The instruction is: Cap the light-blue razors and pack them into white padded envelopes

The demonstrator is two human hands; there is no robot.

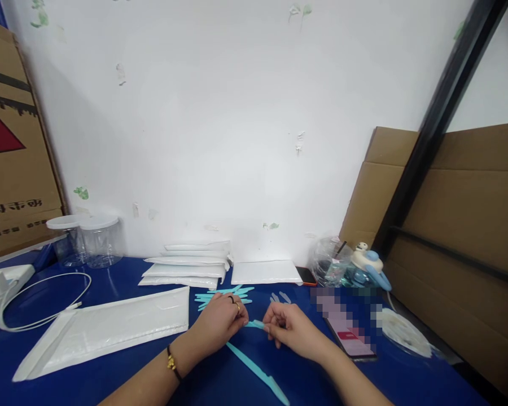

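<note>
Between my two hands is a teal eyebrow razor [257, 325], held just above the blue tabletop. The fingers of my left hand [224, 317] are pinched on its left end. At its right end, my right hand [291, 330] grips it between thumb and fingers. Another teal eyebrow razor [258, 366] lies slanting on the table below my hands. Behind my left hand is a loose pile of teal eyebrow razors [241, 290], partly covered by that hand. A few small translucent pieces, perhaps blade caps [284, 296], rest beyond my right hand.
White padded mailers [186, 269] are stacked by the wall, with a large mailer [122, 321] at left. Clear lidded jars [101, 242] and a white cable [42, 327] stand further left. To the right are a phone [351, 338], a drink bottle [362, 270] and cardboard [469, 225].
</note>
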